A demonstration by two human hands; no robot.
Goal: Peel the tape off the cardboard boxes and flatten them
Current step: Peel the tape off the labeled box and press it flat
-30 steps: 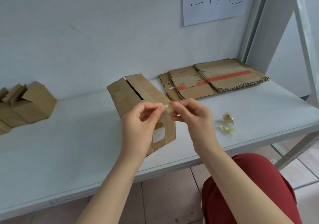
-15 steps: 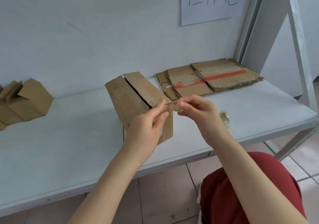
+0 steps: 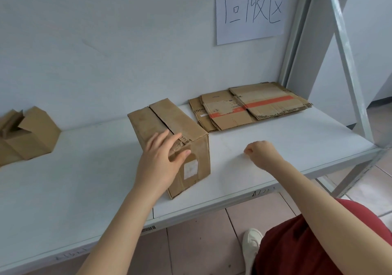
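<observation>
The white shelf (image 3: 297, 147) runs under both hands. Flattened boxes (image 3: 250, 107) lie beyond the right hand (image 3: 261, 152), which hovers curled with nothing visible in it. The standing box (image 3: 169, 118) sits under the left hand (image 3: 163, 158) — fingers straight, spread over its near top edge. The top seam looks free of tape, so flattening probably comes next — likely a job for both hands.

Left arm (image 3: 127, 221) extends forward, forearm bare. Left hand (image 3: 161, 162): palm down, fingers (image 3: 163, 139) straight and slightly spread, thumb set apart to the right of the fingers. Right arm (image 3: 318, 200) extends forward. Right hand (image 3: 262, 152): well to the right of the left fingers, its own fingers curled under toward the palm.
</observation>
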